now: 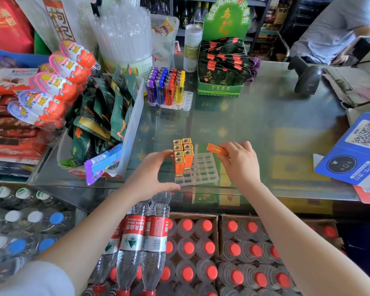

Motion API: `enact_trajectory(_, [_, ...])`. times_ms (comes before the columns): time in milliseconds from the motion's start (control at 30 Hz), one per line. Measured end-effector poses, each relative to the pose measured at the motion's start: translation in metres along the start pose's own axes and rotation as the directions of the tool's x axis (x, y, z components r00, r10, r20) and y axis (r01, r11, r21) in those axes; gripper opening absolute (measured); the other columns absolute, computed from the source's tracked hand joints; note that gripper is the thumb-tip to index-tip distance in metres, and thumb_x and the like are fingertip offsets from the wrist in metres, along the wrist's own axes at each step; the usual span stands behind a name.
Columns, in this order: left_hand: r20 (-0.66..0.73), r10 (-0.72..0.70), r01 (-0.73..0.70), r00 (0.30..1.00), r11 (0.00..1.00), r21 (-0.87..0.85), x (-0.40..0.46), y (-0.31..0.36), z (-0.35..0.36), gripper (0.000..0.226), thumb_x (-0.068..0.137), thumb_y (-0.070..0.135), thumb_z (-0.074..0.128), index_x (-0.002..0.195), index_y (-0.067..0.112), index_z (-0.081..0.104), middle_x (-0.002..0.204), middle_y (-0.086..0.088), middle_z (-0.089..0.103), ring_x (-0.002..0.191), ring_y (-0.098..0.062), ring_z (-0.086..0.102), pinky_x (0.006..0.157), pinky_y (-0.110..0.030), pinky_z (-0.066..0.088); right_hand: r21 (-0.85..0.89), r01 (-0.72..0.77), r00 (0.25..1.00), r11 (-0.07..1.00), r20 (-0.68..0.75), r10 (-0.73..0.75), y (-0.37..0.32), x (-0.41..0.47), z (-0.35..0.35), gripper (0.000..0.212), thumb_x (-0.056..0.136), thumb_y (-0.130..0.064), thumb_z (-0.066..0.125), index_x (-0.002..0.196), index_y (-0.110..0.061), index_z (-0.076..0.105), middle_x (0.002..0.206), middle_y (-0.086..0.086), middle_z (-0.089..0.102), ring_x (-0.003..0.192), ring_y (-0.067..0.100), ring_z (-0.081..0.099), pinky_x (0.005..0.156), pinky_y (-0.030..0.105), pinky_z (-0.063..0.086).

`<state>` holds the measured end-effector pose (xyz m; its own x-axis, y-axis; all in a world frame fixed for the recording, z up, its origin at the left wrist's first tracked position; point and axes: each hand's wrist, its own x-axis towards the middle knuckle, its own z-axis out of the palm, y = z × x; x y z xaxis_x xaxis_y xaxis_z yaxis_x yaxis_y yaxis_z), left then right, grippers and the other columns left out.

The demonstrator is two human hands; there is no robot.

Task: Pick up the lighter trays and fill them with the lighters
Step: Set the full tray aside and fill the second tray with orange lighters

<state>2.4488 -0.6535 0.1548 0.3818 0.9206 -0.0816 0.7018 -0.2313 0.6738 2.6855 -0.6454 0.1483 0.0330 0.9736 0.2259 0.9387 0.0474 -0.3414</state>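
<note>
Right hand [239, 162] pinches an orange lighter [217, 150] above the clear tray [203, 171]; left hand [151, 178], spread wide, steadies the standing lighters [182, 157].

Both bare arms reach forward, side by side. The left hand [151, 175] is spread wide, its fingers straight and its thumb stuck out toward the right hand [238, 162]. The right hand has its fingers curled, pinching an orange lighter [217, 149] that sticks out to its left.

Head view, looking down, counter [265, 116] close
</note>
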Motion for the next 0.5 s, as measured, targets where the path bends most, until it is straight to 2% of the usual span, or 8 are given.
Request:
enact_trajectory(133, [-0.011, 0.01, -0.01, 1.0, 1.0, 0.005, 0.0, -0.001, 0.001, 0.078, 0.066, 0.039, 0.076, 0.131, 0.033, 0.033, 0.136, 0.005, 0.041, 0.123, -0.009, 0.036, 0.097, -0.027, 0.027, 0.253, 0.016, 0.998, 0.967, -0.057, -0.002, -0.006, -0.008, -0.009, 0.016, 0.085, -0.016, 0.061, 0.1, -0.011, 0.059, 0.095, 0.002, 0.068, 0.091, 0.027, 0.049, 0.076, 0.036, 0.041])
enact_trajectory(200, [-0.018, 0.016, -0.016, 1.0, 1.0, 0.003, 0.001, -0.002, 0.002, 0.079, 0.065, 0.039, 0.076, 0.131, 0.033, 0.034, 0.136, 0.005, 0.041, 0.123, -0.009, 0.035, 0.095, -0.025, 0.026, 0.352, 0.033, 0.999, 0.935, -0.033, -0.023, -0.011, -0.011, -0.013, 0.012, 0.086, -0.014, 0.06, 0.098, -0.011, 0.057, 0.096, 0.001, 0.066, 0.093, 0.024, 0.052, 0.075, 0.039, 0.045])
enact_trajectory(300, [-0.022, 0.03, -0.03, 0.999, 1.0, 0.006, 0.001, -0.002, 0.002, 0.079, 0.065, 0.038, 0.077, 0.132, 0.031, 0.034, 0.136, 0.004, 0.042, 0.124, -0.01, 0.035, 0.095, -0.024, 0.025, 0.479, 0.038, 0.999, 0.877, 0.013, -0.05, -0.018, -0.013, -0.016, 0.011, 0.088, -0.015, 0.058, 0.097, -0.014, 0.052, 0.097, 0.0, 0.067, 0.092, 0.02, 0.058, 0.075, 0.035, 0.048])
enact_trajectory(400, [-0.027, 0.041, -0.041, 0.999, 0.999, 0.0, 0.001, -0.002, 0.001, 0.079, 0.065, 0.037, 0.077, 0.131, 0.03, 0.035, 0.134, 0.005, 0.043, 0.122, -0.009, 0.035, 0.095, -0.024, 0.025, 0.561, -0.015, 0.998, 0.828, 0.06, -0.023, -0.026, -0.014, -0.021, 0.011, 0.092, -0.016, 0.049, 0.1, -0.012, 0.042, 0.087, 0.007, 0.067, 0.076, 0.024, 0.063, 0.068, 0.036, 0.052])
enact_trajectory(500, [-0.035, 0.08, -0.08, 0.996, 0.997, -0.017, 0.002, -0.004, 0.001, 0.079, 0.063, 0.037, 0.078, 0.131, 0.027, 0.038, 0.131, 0.005, 0.046, 0.119, -0.007, 0.035, 0.099, -0.026, 0.029, 0.575, -0.005, 0.989, 0.818, 0.123, -0.081, -0.032, -0.014, -0.027, 0.009, 0.094, -0.016, 0.042, 0.102, -0.021, 0.043, 0.066, 0.001, 0.056, 0.049, 0.013, 0.05, 0.052, 0.025, 0.044])
